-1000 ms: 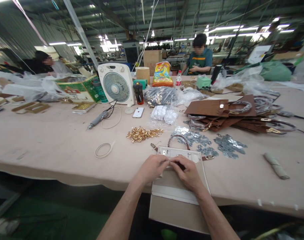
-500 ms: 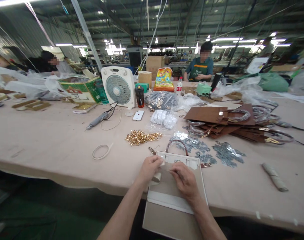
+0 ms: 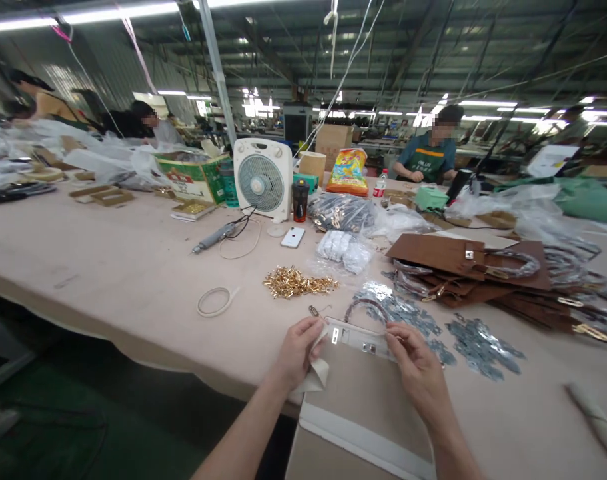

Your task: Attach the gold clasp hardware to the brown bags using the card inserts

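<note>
An unfinished handbag panel (image 3: pixel 368 387), beige on its inner face, lies over the table's front edge. A brown handle (image 3: pixel 366 301) arches from its top edge. A small metal plate (image 3: pixel 336 335) sits near its upper left, and another metal piece (image 3: pixel 368 348) is at the top middle. My left hand (image 3: pixel 296 350) is closed on the panel's upper left edge, beside a folded pale flap (image 3: pixel 319 375). At the upper right corner, near the handle's end, my right hand (image 3: pixel 418 360) has its thumb and fingertips pinched together; what lies between them is hidden.
Gold fasteners (image 3: pixel 298 283) and grey metal plates (image 3: pixel 483 347) lie in heaps beyond the panel. Brown bag pieces (image 3: pixel 473 267) are stacked right. A tape roll (image 3: pixel 214 302), electric screwdriver (image 3: pixel 216 237), phone (image 3: pixel 292 237) and fan (image 3: pixel 263 179) are leftward. A co-worker (image 3: pixel 428 153) sits opposite.
My right hand has moved from the panel's middle to its upper right corner. My left hand stays at the left edge. The camera view has turned somewhat left.
</note>
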